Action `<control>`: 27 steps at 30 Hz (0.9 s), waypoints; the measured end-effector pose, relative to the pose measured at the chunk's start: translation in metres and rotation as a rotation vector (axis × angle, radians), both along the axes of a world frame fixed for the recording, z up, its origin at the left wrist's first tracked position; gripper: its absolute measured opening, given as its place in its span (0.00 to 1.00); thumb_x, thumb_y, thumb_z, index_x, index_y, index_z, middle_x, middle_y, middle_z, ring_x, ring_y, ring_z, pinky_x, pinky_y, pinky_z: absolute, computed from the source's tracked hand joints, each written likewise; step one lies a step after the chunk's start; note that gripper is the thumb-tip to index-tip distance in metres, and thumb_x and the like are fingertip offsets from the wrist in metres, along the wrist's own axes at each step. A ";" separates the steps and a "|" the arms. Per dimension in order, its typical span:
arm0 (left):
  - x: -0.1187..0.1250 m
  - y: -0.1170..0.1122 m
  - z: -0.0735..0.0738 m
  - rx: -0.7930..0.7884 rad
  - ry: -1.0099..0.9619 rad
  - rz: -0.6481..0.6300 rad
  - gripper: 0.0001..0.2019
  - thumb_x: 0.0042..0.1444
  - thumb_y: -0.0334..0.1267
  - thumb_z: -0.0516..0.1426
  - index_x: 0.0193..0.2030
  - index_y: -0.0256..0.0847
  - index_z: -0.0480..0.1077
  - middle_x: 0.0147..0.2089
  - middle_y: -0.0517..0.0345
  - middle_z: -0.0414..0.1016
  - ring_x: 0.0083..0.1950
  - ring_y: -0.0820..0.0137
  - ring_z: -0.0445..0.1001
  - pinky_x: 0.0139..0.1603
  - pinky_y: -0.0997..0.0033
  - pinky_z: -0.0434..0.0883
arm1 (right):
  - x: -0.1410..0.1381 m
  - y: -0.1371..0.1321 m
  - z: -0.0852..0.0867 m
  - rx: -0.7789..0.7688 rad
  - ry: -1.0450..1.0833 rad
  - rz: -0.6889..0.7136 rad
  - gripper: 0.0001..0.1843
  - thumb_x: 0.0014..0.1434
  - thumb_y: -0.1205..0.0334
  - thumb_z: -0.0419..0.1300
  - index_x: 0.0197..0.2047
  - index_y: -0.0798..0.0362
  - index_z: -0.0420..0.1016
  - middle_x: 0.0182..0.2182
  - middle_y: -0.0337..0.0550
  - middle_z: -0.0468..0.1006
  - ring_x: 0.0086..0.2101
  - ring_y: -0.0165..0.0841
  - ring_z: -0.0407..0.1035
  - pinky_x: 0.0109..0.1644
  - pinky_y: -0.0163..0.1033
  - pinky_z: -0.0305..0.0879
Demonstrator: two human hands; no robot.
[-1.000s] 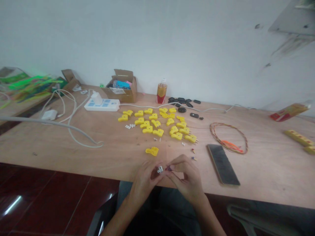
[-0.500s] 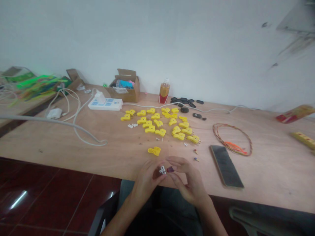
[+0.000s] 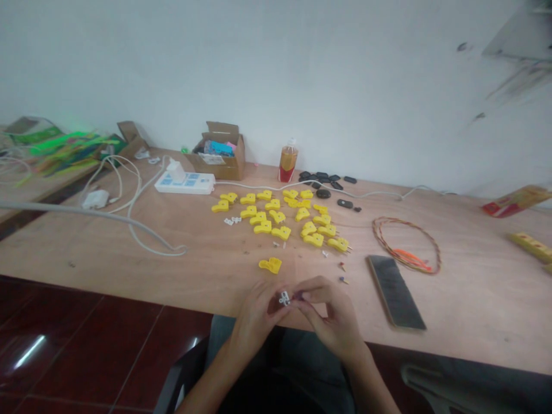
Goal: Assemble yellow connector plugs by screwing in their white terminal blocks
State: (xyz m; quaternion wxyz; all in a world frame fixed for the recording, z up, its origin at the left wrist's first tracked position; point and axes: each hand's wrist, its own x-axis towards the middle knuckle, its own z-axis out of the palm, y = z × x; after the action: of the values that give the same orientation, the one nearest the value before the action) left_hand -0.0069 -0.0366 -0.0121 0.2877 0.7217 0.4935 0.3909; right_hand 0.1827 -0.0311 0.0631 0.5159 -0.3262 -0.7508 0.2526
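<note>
Small white plastic piece (image 3: 284, 298) was pinched near table edge between fingertips of left hand (image 3: 257, 315) and right hand (image 3: 331, 310), both curled nearly shut. Yellow plug casing (image 3: 270, 264) was seen on wooden table (image 3: 129, 264), just beyond 2 hands.

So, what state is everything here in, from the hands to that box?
Left hand, raised, pinching a white piece.
Right hand, raised, pinching a dark piece.
Phone, lying flat, screen dark.
Cardboard box, flaps open.
Power strip, charger plugged in.
Bottle, capped, amber liquid inside.
</note>
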 end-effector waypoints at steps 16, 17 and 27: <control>-0.001 0.001 -0.001 0.006 -0.005 -0.011 0.16 0.61 0.33 0.67 0.55 0.46 0.77 0.52 0.52 0.86 0.52 0.57 0.83 0.56 0.54 0.80 | -0.003 0.001 0.003 0.007 -0.025 -0.097 0.07 0.67 0.64 0.68 0.44 0.45 0.75 0.41 0.43 0.83 0.41 0.39 0.82 0.43 0.44 0.82; -0.001 0.001 -0.001 0.005 -0.006 -0.011 0.16 0.60 0.33 0.68 0.55 0.46 0.78 0.51 0.52 0.86 0.52 0.57 0.83 0.56 0.54 0.80 | -0.002 0.000 0.004 -0.018 -0.071 -0.058 0.07 0.68 0.65 0.66 0.47 0.45 0.75 0.44 0.45 0.85 0.44 0.40 0.83 0.46 0.45 0.82; 0.002 0.001 -0.002 -0.033 -0.025 -0.001 0.17 0.58 0.31 0.67 0.54 0.45 0.78 0.50 0.53 0.86 0.50 0.57 0.84 0.56 0.54 0.80 | -0.004 0.000 0.001 0.032 -0.040 -0.100 0.09 0.66 0.66 0.68 0.47 0.45 0.74 0.41 0.44 0.83 0.40 0.38 0.82 0.43 0.42 0.82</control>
State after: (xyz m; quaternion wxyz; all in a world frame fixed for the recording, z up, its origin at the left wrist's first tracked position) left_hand -0.0049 -0.0352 -0.0141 0.3058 0.7120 0.4961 0.3916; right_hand 0.1791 -0.0311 0.0644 0.5179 -0.3599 -0.7477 0.2078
